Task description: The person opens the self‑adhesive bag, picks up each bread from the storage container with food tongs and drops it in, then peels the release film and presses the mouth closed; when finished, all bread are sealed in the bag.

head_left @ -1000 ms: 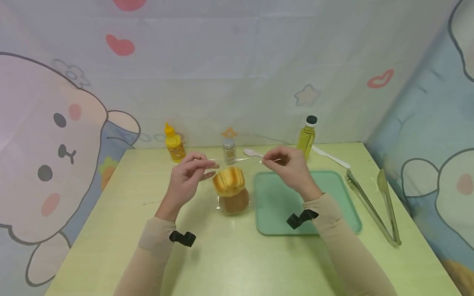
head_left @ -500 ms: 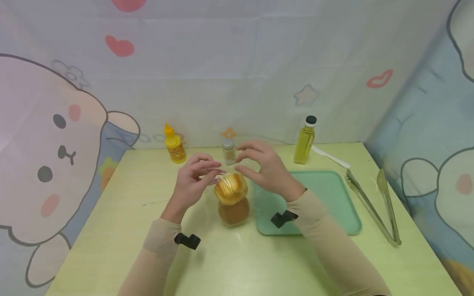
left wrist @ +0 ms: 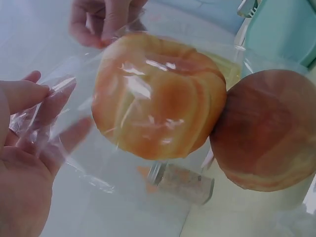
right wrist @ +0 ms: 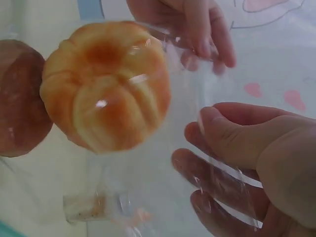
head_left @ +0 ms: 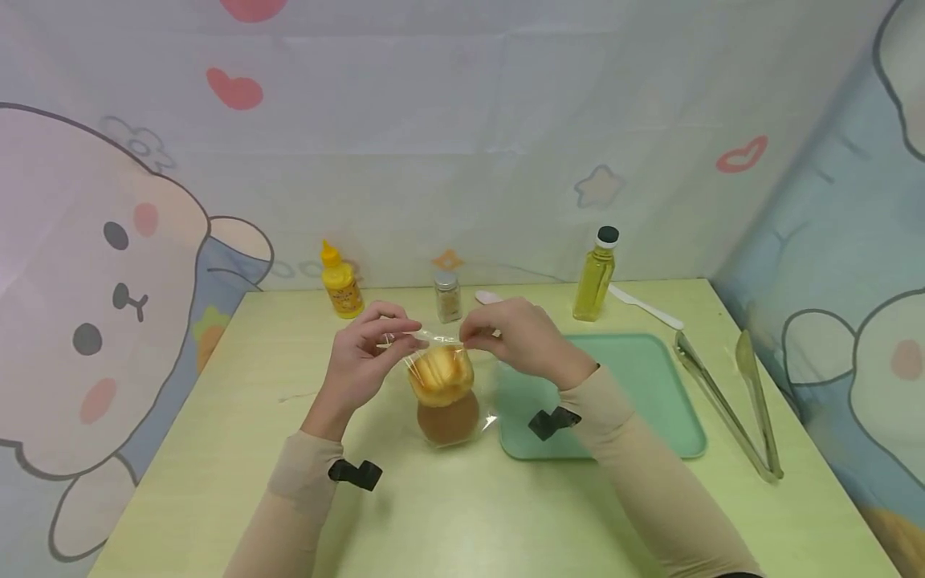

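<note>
Fingertips of the left hand (head_left: 364, 357) and right hand (head_left: 516, 337) each pinch the mouth of the clear plastic bag (head_left: 442, 385), hanging just above the pale green surface (head_left: 462, 514) with two golden-brown ridged buns (head_left: 441, 373) inside. Judging so, opening is underway; next, spreading the edges apart.

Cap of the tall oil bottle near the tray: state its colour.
Black, on the yellow oil bottle; clearest in the head view.

Golden ridged bun (left wrist: 158, 98) at frame centre inside a clear plastic bag (left wrist: 74, 148), darker brown bun (left wrist: 266, 131) touching it at right, left hand (left wrist: 22, 163) pinching the film at lower left, right hand (left wrist: 101, 19) gripping it at top, small spice jar (left wrist: 180, 180) below, mint tray (left wrist: 284, 27) upper right
</note>
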A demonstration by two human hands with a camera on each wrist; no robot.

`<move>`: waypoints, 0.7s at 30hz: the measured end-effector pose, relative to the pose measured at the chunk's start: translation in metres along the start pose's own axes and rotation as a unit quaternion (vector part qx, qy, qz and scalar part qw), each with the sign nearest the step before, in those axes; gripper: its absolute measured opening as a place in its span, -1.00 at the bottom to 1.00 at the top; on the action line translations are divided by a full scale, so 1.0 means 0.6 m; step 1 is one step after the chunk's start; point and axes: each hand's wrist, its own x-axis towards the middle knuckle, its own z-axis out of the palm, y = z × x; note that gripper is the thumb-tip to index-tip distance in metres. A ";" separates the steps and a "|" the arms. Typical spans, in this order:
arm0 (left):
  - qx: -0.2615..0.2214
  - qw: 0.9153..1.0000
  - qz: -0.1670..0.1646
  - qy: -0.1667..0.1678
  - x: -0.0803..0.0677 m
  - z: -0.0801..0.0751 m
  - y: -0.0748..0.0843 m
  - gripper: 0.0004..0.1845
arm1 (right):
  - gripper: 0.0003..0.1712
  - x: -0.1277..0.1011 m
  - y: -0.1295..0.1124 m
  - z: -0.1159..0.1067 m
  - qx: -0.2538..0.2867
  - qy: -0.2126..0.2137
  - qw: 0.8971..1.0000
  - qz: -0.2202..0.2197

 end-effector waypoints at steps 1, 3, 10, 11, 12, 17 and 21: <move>-0.004 1.000 0.000 0.002 -0.001 -0.003 0.001 -0.77 | -0.91 -0.003 0.002 -0.004 0.010 -0.001 1.000 0.005; -0.001 1.000 -0.002 0.004 -0.002 -0.008 0.003 -0.76 | -0.91 -0.008 0.009 -0.011 0.031 -0.001 0.999 0.013; 0.015 1.000 -0.026 0.000 -0.002 -0.016 0.014 -0.77 | -0.83 -0.022 0.033 -0.022 0.110 0.017 0.994 0.022; 0.011 0.999 -0.032 -0.002 -0.002 -0.017 0.016 -0.77 | -0.82 -0.024 0.034 -0.023 0.126 0.019 0.991 0.027; 0.005 0.999 -0.038 -0.004 -0.002 -0.017 0.017 -0.77 | -0.82 -0.026 0.036 -0.024 0.144 0.020 0.989 0.036; 0.003 0.999 -0.052 0.001 0.000 -0.021 0.018 -0.76 | -0.81 -0.034 0.041 -0.027 0.239 0.022 0.968 0.079; 0.015 0.998 -0.058 0.016 0.000 -0.023 0.011 -0.75 | -0.81 -0.034 0.049 -0.027 0.279 0.020 0.956 0.088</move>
